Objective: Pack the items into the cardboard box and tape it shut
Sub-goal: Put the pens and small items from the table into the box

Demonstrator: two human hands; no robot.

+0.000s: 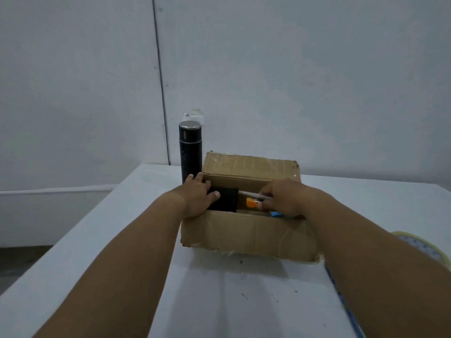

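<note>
An open cardboard box (pixel 246 234) sits on the white table, its far flap raised and its near flap folded outward. My left hand (pixel 196 197) rests on the box's left edge, fingers lying over a black item (pixel 225 200) inside. My right hand (pixel 284 200) reaches into the box from the right and grips a thin pen-like stick (pixel 249 193). An orange piece (pixel 251 203) and a blue piece (pixel 277 214) show beside my right hand inside the box. A black flask (pixel 190 152) with a silver lid stands upright just left of the box's back corner.
The white table (pixel 136 252) runs to a grey wall behind the box. A pale yellow and blue object (pixel 415 247) lies at the right, partly hidden behind my right forearm. The table's left edge drops to the floor.
</note>
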